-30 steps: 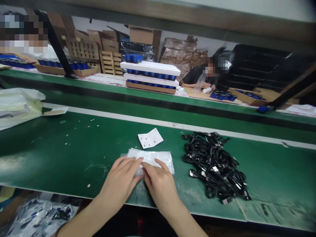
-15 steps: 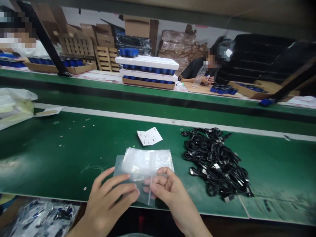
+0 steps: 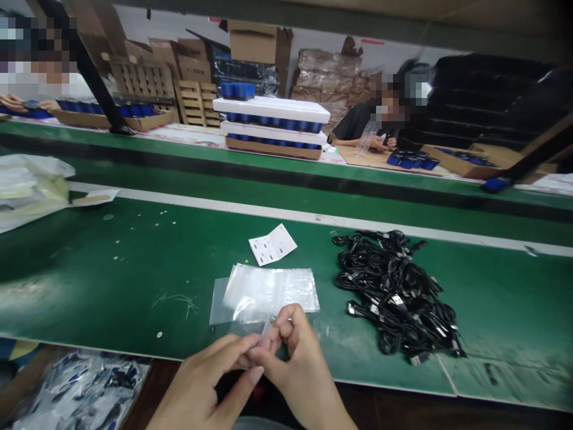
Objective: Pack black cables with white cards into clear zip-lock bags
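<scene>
Both hands are at the near edge of the green bench mat (image 3: pixel 111 286), close together. The left hand (image 3: pixel 208 382) and right hand (image 3: pixel 298 355) are each closed in a pinch, thumb against fingers, and the two meet on the near edge of clear zip bags (image 3: pixel 264 292). Exactly how the film is folded inside the pinch is too small to tell.

The bags lie on the mat directly ahead of the fingertips, in at least two overlapping layers. Just beyond them, not touching, sits a white printed card (image 3: pixel 272 245), lying at a slant. To the right of the right hand is a heap of coiled black cables (image 3: pixel 394 292) with metal connectors. Below the left hand, off the bench, lies a clear bag of blue and black parts (image 3: pixel 76 388). Farther left on the mat is a white plastic bundle (image 3: pixel 27 191). Across the far bench, a co-worker (image 3: pixel 358 128) sits beyond stacked white foam trays (image 3: pixel 271 110).
</scene>
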### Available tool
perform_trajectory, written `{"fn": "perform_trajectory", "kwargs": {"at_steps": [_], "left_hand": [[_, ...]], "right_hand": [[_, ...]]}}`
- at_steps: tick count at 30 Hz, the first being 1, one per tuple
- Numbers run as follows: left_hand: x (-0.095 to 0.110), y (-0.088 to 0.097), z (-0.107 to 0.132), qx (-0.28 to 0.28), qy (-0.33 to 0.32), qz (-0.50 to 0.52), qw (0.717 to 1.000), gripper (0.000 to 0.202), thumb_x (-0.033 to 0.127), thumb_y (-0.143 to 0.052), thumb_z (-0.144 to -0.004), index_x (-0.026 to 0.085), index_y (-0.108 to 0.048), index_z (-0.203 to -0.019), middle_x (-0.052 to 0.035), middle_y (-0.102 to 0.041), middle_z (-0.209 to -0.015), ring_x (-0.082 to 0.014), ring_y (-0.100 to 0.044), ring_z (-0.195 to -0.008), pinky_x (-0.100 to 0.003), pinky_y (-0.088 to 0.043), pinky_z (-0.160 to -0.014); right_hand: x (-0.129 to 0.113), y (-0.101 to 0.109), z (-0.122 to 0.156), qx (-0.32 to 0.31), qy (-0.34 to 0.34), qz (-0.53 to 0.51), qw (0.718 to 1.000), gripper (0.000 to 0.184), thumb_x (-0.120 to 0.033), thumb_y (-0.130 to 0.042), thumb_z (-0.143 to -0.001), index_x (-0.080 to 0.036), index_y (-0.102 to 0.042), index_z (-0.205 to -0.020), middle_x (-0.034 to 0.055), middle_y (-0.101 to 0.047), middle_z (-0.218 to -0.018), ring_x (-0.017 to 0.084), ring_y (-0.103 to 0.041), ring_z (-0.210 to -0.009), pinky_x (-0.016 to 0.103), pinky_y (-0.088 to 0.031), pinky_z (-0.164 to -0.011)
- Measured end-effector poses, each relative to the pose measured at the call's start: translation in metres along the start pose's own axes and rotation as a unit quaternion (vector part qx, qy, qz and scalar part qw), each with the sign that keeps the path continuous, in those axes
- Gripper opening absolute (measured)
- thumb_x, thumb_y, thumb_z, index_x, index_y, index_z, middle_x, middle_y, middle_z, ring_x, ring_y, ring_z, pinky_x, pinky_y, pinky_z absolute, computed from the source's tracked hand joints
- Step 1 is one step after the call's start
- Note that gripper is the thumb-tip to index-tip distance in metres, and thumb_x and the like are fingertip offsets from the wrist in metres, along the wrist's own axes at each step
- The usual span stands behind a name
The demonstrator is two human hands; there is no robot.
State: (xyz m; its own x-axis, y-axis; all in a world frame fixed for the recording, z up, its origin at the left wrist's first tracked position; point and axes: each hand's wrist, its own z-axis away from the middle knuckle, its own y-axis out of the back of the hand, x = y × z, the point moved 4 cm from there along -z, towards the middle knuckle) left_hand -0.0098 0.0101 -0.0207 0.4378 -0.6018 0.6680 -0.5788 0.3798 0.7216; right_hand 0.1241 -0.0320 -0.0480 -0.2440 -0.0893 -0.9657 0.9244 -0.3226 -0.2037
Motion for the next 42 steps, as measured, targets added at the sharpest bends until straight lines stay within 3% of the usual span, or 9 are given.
{"fn": "perform_trajectory", "kwargs": {"at_steps": [6,14,22,24,28,30,35,39,42], "left_hand": [[-0.001,-0.009,-0.007,-0.006,0.149,0.147,0.978,0.024,0.038,-0.056,-0.081,0.023,-0.074,-0.087,-0.0006,-0.076,-0.072,-0.0163,-0.073,-0.063,-0.016,-0.057,-0.057],[0.004,-0.011,-0.011,0.030,0.173,0.109,0.978,0.029,0.034,-0.050,-0.077,0.021,-0.064,-0.055,0.0033,-0.059,-0.046,-0.0118,-0.055,-0.041,-0.017,-0.041,-0.040],[-0.010,-0.016,-0.014,-0.067,0.213,0.157,0.962,0.029,0.033,-0.050,-0.079,0.018,-0.064,-0.059,0.0036,-0.057,-0.051,-0.0103,-0.051,-0.047,-0.016,-0.038,-0.043],[-0.010,-0.017,-0.015,-0.067,0.212,0.183,0.958,0.025,0.033,-0.054,-0.077,0.018,-0.066,-0.061,0.0026,-0.061,-0.054,-0.0116,-0.056,-0.049,-0.017,-0.042,-0.045],[-0.010,-0.018,-0.015,0.006,0.229,0.186,0.955,0.021,0.032,-0.055,-0.075,0.019,-0.066,-0.063,0.0028,-0.064,-0.053,-0.0143,-0.064,-0.052,-0.018,-0.050,-0.051],[-0.010,-0.019,-0.015,0.024,0.232,0.180,0.956,0.018,0.032,-0.055,-0.076,0.020,-0.066,-0.068,0.0025,-0.068,-0.059,-0.0154,-0.068,-0.058,-0.019,-0.053,-0.056],[-0.007,-0.023,-0.018,-0.022,0.198,0.148,0.969,0.017,0.033,-0.050,-0.081,0.021,-0.062,-0.076,0.0017,-0.070,-0.068,-0.0143,-0.069,-0.061,-0.018,-0.053,-0.058],[-0.006,-0.023,-0.022,-0.002,0.117,0.043,0.992,0.028,0.031,-0.042,-0.088,0.022,-0.048,-0.062,0.0051,-0.056,-0.052,-0.0106,-0.056,-0.046,-0.017,-0.043,-0.045],[-0.006,-0.025,-0.023,0.016,0.040,-0.012,0.999,0.031,0.026,-0.040,-0.089,0.021,-0.042,-0.058,0.0052,-0.050,-0.053,-0.0091,-0.051,-0.045,-0.017,-0.038,-0.045]], "right_hand": [[0.003,-0.004,0.004,0.003,0.047,0.121,0.992,0.031,-0.004,-0.057,-0.068,-0.024,-0.037,-0.080,-0.0093,-0.052,-0.063,0.009,-0.048,-0.056,0.021,-0.038,-0.055],[0.004,-0.003,0.007,-0.006,0.056,0.140,0.989,0.030,-0.003,-0.055,-0.069,-0.024,-0.037,-0.080,-0.0085,-0.054,-0.063,0.010,-0.053,-0.057,0.021,-0.040,-0.055],[0.005,0.001,0.009,-0.024,0.045,0.172,0.984,0.033,0.002,-0.054,-0.067,-0.023,-0.043,-0.086,-0.0069,-0.058,-0.066,0.012,-0.057,-0.060,0.022,-0.044,-0.059],[0.003,0.004,0.011,0.000,0.098,0.255,0.962,0.031,-0.002,-0.056,-0.072,-0.022,-0.049,-0.095,-0.0028,-0.061,-0.073,0.015,-0.060,-0.068,0.026,-0.047,-0.065],[-0.005,0.003,0.017,0.055,0.250,0.438,0.862,0.015,-0.015,-0.054,-0.084,-0.020,-0.058,-0.098,0.0051,-0.065,-0.083,0.023,-0.061,-0.075,0.033,-0.046,-0.066],[-0.008,0.001,0.019,0.062,0.285,0.470,0.833,0.017,-0.014,-0.049,-0.087,-0.019,-0.061,-0.096,0.0057,-0.066,-0.081,0.023,-0.060,-0.071,0.033,-0.044,-0.064],[-0.012,-0.004,0.016,0.036,0.295,0.485,0.823,0.024,-0.010,-0.043,-0.087,-0.017,-0.063,-0.098,0.0068,-0.067,-0.079,0.021,-0.061,-0.069,0.031,-0.042,-0.063],[-0.009,-0.005,0.013,0.024,0.262,0.514,0.816,0.022,-0.008,-0.042,-0.085,-0.016,-0.063,-0.089,0.0077,-0.066,-0.075,0.022,-0.059,-0.067,0.031,-0.039,-0.062],[-0.008,-0.006,0.013,0.027,0.259,0.554,0.791,0.023,-0.009,-0.042,-0.085,-0.018,-0.058,-0.073,0.0053,-0.061,-0.067,0.020,-0.056,-0.061,0.030,-0.035,-0.059]]}}
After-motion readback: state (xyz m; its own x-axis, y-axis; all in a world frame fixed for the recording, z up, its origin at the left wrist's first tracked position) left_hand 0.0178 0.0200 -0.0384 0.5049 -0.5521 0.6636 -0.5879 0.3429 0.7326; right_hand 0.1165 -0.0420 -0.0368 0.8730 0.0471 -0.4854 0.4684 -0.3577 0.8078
